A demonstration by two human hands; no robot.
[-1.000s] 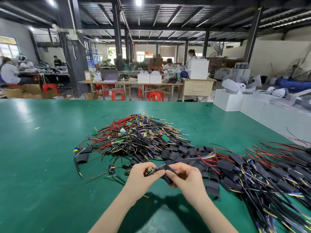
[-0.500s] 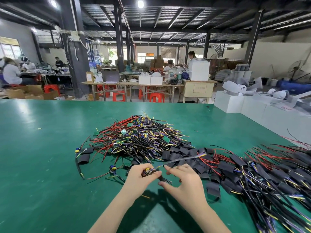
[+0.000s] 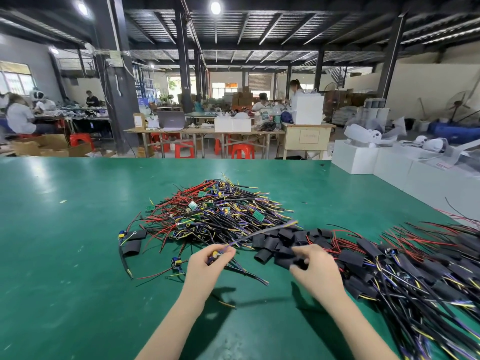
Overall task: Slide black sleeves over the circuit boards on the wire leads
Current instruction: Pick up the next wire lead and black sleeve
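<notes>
Between the left hand's (image 3: 207, 266) pinching fingertips sits a board (image 3: 215, 256), its lead (image 3: 262, 232) trailing up-right, while the right hand (image 3: 315, 271) pinches a blurred sleeve (image 3: 298, 262) beside the loose sleeves (image 3: 280, 242).

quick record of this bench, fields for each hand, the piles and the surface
left hand: left hand pinches a small circuit board, its wire leads sticking up to the right
right hand: right hand grips a black sleeve at the loose sleeves
unsleeved pile: bare boards and wires, centre
sleeved pile: finished leads, right
surface: green table
</notes>
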